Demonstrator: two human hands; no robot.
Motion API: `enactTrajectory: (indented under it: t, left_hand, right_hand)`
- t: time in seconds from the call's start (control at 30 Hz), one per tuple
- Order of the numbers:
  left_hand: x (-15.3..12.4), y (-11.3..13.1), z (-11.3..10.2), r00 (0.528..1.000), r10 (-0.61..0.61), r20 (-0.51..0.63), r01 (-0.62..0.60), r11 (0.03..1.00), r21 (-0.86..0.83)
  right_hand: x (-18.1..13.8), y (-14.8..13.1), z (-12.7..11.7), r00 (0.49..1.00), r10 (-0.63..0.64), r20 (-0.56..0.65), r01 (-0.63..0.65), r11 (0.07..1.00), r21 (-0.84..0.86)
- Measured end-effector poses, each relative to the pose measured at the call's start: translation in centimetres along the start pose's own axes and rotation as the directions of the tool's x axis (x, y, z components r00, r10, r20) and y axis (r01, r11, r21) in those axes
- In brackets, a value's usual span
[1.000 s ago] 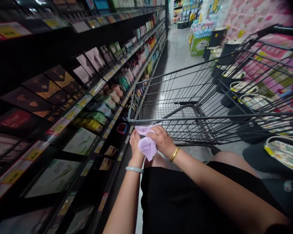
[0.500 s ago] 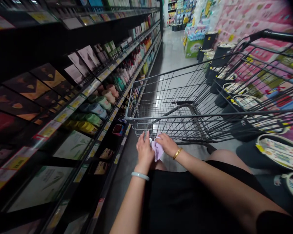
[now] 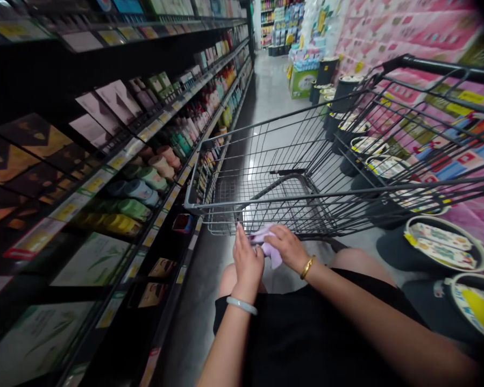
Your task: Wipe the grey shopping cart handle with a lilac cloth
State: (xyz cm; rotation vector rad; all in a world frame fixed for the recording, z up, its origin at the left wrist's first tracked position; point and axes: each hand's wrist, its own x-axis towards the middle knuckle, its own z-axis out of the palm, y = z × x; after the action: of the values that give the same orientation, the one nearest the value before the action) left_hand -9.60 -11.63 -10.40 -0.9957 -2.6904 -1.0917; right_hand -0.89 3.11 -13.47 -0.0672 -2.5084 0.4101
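Black shelving [image 3: 116, 159] stocked with boxes [image 3: 91, 260] and bottles [image 3: 191, 130] fills the whole left side. Next up is the wire shopping cart [image 3: 191, 205] stretching across the middle, then a row of dark bins [image 3: 393, 251] on the right, some showing through its mesh. Right hand [image 3: 289, 249] has its fingers bent over, pinching a lilac cloth [image 3: 273, 258]; left hand [image 3: 248, 259] is right up against it, fingers straight (honestly can't tell if that one's gripping too). Cloth's bunched between both hands, near the cart's closest side. Smallest stuff: pale bangle [image 3: 242, 306] left wrist, gold bracelet [image 3: 307, 267] right.
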Motion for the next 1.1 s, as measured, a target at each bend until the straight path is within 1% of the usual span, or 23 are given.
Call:
enactTrajectory:
  t: [0.07, 0.17, 0.2, 0.27, 0.33, 0.37, 0.4, 0.5, 0.53, 0.57, 0.67, 0.73, 0.77, 0.9, 0.93, 1.03, 1.1]
  left_hand:
    - [-0.8, 0.7, 0.9, 1.0, 0.008, 0.009, -0.008, 1.0, -0.027]
    - [-1.0, 1.4, 2.2, 0.996, 0.035, 0.077, -0.03, 0.997, -0.066]
    - [-0.8, 1.6, 2.5, 0.993, 0.049, 0.109, -0.04, 0.996, -0.079]
    - [-0.5, 1.8, 3.1, 0.986, 0.066, 0.155, -0.05, 0.993, -0.103]
    - [-0.2, 2.0, 3.7, 0.981, 0.069, 0.179, -0.049, 0.992, -0.118]
    - [-0.2, 2.1, 4.0, 0.98, 0.069, 0.188, -0.046, 0.991, -0.122]
    - [-0.2, 2.2, 4.3, 0.978, 0.068, 0.196, -0.044, 0.991, -0.123]
    - [-0.3, 2.4, 5.3, 0.975, 0.065, 0.212, -0.039, 0.991, -0.125]
    - [-0.4, 2.5, 5.6, 0.975, 0.068, 0.213, -0.041, 0.991, -0.128]
    - [-0.4, 2.7, 5.8, 0.974, 0.073, 0.213, -0.046, 0.99, -0.132]
    - [-0.2, 3.2, 6.5, 0.976, 0.085, 0.202, -0.058, 0.989, -0.136]
    - [0.0, 3.6, 6.8, 0.981, 0.073, 0.18, -0.051, 0.991, -0.124]
    - [0.1, 3.8, 7.0, 0.984, 0.061, 0.168, -0.042, 0.992, -0.117]
    - [0.2, 4.5, 7.4, 0.987, 0.022, 0.158, -0.004, 0.994, -0.11]
    - [0.2, 4.6, 7.5, 0.987, 0.02, 0.161, -0.002, 0.994, -0.109]
    - [-0.2, 5.0, 7.5, 0.982, 0.035, 0.184, -0.018, 0.996, -0.09]
    - [-0.7, 5.3, 7.5, 0.978, 0.034, 0.207, -0.021, 0.998, -0.064]
  right_hand:
    - [-0.2, 0.5, -0.6, 1.0, 0.03, 0.004, -0.03, 0.999, 0.013]
    - [-0.2, 1.0, -1.4, 0.993, 0.039, 0.11, -0.041, 0.999, 0.02]
    - [-0.1, 1.1, -1.8, 0.991, 0.049, 0.121, -0.052, 0.998, 0.022]
    - [-0.3, 1.3, -2.6, 0.993, 0.095, 0.072, -0.098, 0.995, 0.03]
    - [-0.6, 1.6, -3.3, 0.99, 0.139, -0.002, -0.138, 0.99, 0.036]
    - [-1.0, 1.8, -3.5, 0.988, 0.154, -0.019, -0.153, 0.988, 0.031]
    - [-1.3, 2.0, -3.5, 0.986, 0.165, -0.012, -0.165, 0.986, 0.023]
    - [-2.6, 2.9, -3.5, 0.976, 0.202, 0.081, -0.203, 0.979, 0.011]
    - [-2.9, 3.1, -3.7, 0.971, 0.22, 0.09, -0.222, 0.975, 0.013]
    - [-3.2, 3.3, -3.9, 0.969, 0.236, 0.074, -0.238, 0.971, 0.017]
    - [-3.6, 3.7, -4.9, 0.958, 0.278, -0.075, -0.277, 0.961, 0.028]
    - [-3.6, 3.9, -5.5, 0.952, 0.277, -0.131, -0.275, 0.961, 0.034]
    - [-3.6, 4.0, -5.6, 0.955, 0.27, -0.125, -0.268, 0.963, 0.034]
    - [-3.6, 4.2, -5.8, 0.97, 0.24, -0.024, -0.24, 0.97, 0.028]
    - [-3.6, 4.2, -5.9, 0.968, 0.248, -0.033, -0.247, 0.968, 0.032]
    - [-3.9, 4.3, -6.3, 0.951, 0.287, -0.113, -0.283, 0.958, 0.052]
    - [-4.5, 4.6, -6.5, 0.939, 0.326, -0.113, -0.322, 0.945, 0.057]
